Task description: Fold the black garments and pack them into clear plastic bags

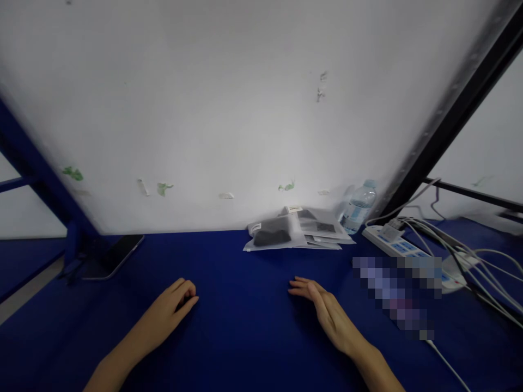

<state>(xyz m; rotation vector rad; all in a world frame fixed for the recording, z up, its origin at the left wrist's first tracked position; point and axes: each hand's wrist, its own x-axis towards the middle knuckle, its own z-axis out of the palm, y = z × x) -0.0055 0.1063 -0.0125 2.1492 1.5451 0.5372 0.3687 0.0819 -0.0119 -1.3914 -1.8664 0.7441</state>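
My left hand (169, 311) rests on the blue table (245, 337) with its fingers curled inward, and it holds nothing. My right hand (324, 311) lies flat on the table to the right, fingers stretched toward the left, also with nothing in it. Beyond both hands, against the white panel (229, 109), lies a small pile of frosted plastic bags (296, 228) with dark items inside. Neither hand touches the pile.
A dark phone (114, 255) lies at the left by a blue frame post. A clear water bottle (358, 207) stands right of the bags. A white power strip (402, 251) with several cables (478, 261) fills the right side.
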